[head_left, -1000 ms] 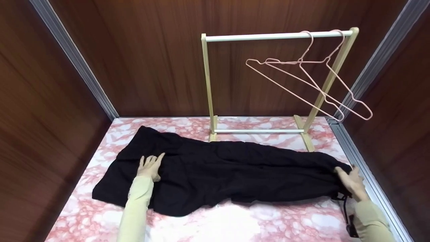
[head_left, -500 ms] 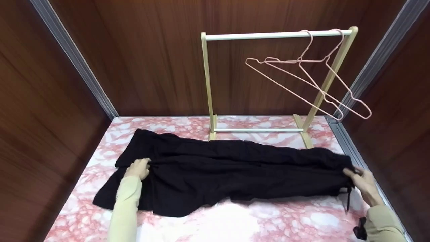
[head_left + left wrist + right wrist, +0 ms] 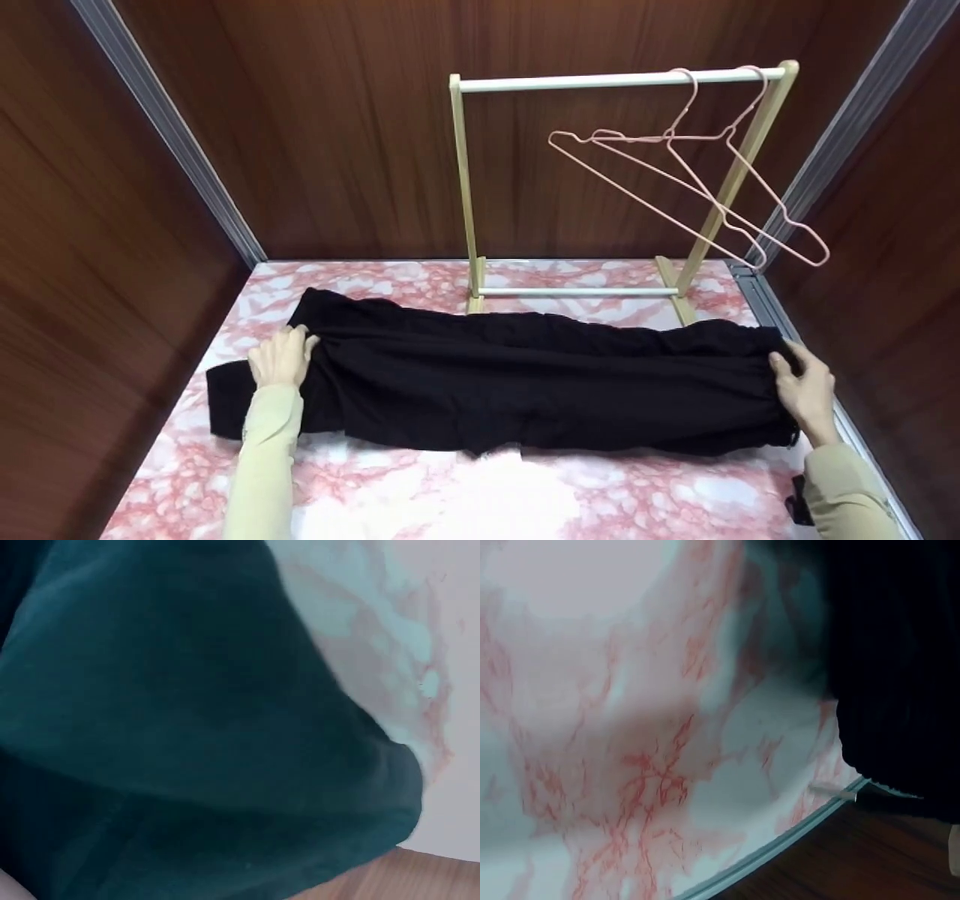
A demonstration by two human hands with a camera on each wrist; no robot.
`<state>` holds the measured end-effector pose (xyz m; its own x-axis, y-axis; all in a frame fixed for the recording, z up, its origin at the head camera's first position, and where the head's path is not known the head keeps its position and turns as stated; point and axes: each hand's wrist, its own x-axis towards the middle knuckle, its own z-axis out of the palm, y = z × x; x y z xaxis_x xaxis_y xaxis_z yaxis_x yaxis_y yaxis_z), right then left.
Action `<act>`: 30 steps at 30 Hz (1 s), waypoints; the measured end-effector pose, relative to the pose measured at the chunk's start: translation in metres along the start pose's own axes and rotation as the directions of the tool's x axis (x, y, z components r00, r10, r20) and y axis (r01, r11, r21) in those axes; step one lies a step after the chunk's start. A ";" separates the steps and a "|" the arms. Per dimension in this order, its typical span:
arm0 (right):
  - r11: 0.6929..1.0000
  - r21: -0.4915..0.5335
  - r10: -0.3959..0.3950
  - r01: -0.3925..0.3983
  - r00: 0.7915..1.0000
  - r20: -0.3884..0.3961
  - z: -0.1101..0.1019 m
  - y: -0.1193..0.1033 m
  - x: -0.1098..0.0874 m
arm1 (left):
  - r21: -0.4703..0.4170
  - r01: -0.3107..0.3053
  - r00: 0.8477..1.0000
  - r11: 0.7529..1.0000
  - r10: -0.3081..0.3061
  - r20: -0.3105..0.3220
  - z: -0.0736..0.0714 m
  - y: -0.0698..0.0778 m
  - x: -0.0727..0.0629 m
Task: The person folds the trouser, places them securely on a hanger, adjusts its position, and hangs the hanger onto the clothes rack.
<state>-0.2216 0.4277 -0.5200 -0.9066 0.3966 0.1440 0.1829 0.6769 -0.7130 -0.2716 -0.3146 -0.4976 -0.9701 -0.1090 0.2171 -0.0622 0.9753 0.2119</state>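
A pair of black trousers (image 3: pixel 555 382) lies lengthwise across the marbled tabletop, legs to the left and gathered waist to the right. My left hand (image 3: pixel 279 358) grips cloth at the leg end, its fingers bent into the fabric. One leg's hem (image 3: pixel 229 397) sticks out below and left of that hand. At the waist end, my right hand (image 3: pixel 808 386) pinches the edge between thumb and fingers. The left wrist view is mostly filled by the trouser fabric (image 3: pixel 195 705). In the right wrist view, a dark cord with a pale tip (image 3: pixel 840 792) hangs by the waist (image 3: pixel 900 675).
Behind the trousers stands a wooden garment rack (image 3: pixel 466 187) with a white top bar (image 3: pixel 562 83). Two pink wire hangers (image 3: pixel 637 199) hang at its right end. Brown panel walls (image 3: pixel 360 150) enclose the pink-and-white table (image 3: pixel 420 502) at the back and sides. A black object (image 3: pixel 799 501) is by the right sleeve.
My left hand has curled into the cloth and moved left and back, drawing the near leg upward. The right hand has shifted slightly rightward and back; the waist edge is spread straighter.
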 end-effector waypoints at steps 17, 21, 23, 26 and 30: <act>0.934 -0.353 0.020 0.047 0.982 0.185 0.003 0.000 -0.002 | 0.020 -0.018 0.949 1.000 0.011 0.314 0.041 0.026 -0.012; 0.939 -0.314 -0.133 0.142 0.990 0.052 0.017 -0.013 -0.003 | -0.049 -0.071 0.958 0.996 0.082 0.274 0.050 0.047 -0.006; 0.932 -0.299 -0.207 0.205 0.978 0.023 0.024 -0.019 -0.003 | -0.079 -0.098 0.957 0.992 0.116 0.264 0.056 0.058 -0.003; 0.919 -0.292 -0.265 0.265 0.963 0.043 0.033 -0.022 -0.002 | -0.111 -0.140 0.950 0.984 0.165 0.264 0.066 0.075 -0.001; 0.930 -0.297 -0.191 0.218 0.974 0.118 0.038 -0.021 0.001 | -0.131 -0.185 0.942 0.974 0.214 0.257 0.078 0.095 0.001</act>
<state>-0.2411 0.3900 -0.5309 -0.9633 0.1839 0.1954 0.0851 0.9000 -0.4275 -0.2966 -0.2075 -0.5517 -0.9879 0.1550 0.0047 0.1496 0.9450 0.2907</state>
